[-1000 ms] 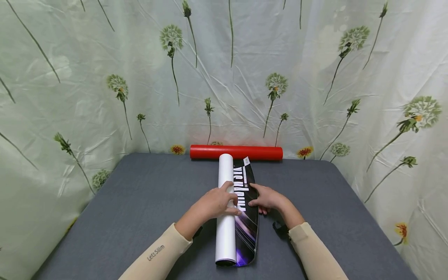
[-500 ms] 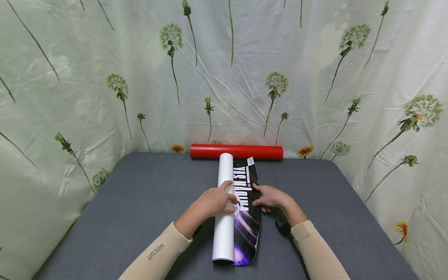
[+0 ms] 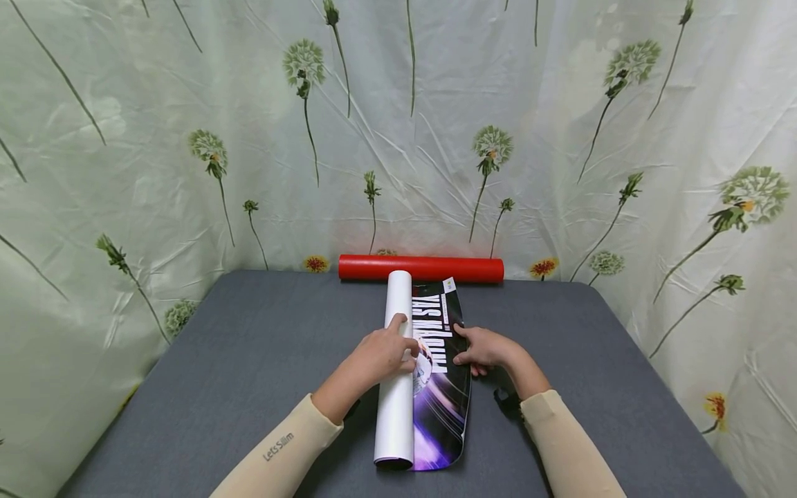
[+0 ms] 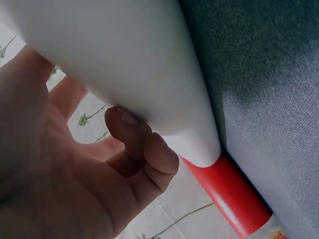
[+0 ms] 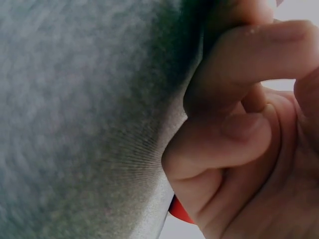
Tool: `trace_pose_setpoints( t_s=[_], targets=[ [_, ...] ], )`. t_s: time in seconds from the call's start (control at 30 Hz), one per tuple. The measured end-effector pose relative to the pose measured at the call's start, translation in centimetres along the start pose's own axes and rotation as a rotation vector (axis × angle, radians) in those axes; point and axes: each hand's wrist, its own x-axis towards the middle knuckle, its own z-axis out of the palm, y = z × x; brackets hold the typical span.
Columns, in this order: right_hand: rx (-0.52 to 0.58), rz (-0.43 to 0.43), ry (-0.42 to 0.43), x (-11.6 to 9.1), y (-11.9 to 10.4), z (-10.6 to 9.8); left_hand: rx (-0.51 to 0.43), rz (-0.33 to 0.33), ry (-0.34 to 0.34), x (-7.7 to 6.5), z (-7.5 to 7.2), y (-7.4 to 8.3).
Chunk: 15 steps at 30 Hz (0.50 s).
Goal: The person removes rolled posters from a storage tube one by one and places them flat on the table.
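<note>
A partly rolled poster [image 3: 436,415] lies on the table, its white back outward on the roll [image 3: 394,415]. The flat strip to the right shows black and purple print with white lettering. My left hand [image 3: 381,354] holds the roll from above, fingers bent over it; in the left wrist view two curled fingers [image 4: 162,154] are right at the white surface. With thumb and fingers, my right hand [image 3: 488,348] grips the poster's free right edge. Its curled fingers [image 5: 214,149] show close over the grey cloth in the right wrist view, where the poster's print is hidden.
A red tube [image 3: 420,268] lies crosswise at the table's back, just beyond the roll's far end. The grey table [image 3: 280,332] meets a flower-printed curtain [image 3: 423,138] behind and at both sides. Beneath the right wrist sits a dark strap [image 3: 507,402].
The roll has shifted slightly left under my left hand, while my right hand has drawn the free edge to the right. More of the print and a round picture now show.
</note>
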Motion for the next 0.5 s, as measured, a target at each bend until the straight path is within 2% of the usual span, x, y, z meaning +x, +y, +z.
trace_pose_setpoints(
  t_s=[0.17, 0.5],
  targets=[
    [-0.01, 0.025, 0.012, 0.02, -0.04, -0.01, 0.017, 0.046, 0.047, -0.18, 0.03, -0.35],
    [-0.008, 0.053, 0.0, -0.18, -0.17, -0.26, 0.001, -0.002, 0.049, 0.08, -0.04, -0.35]
  ],
)
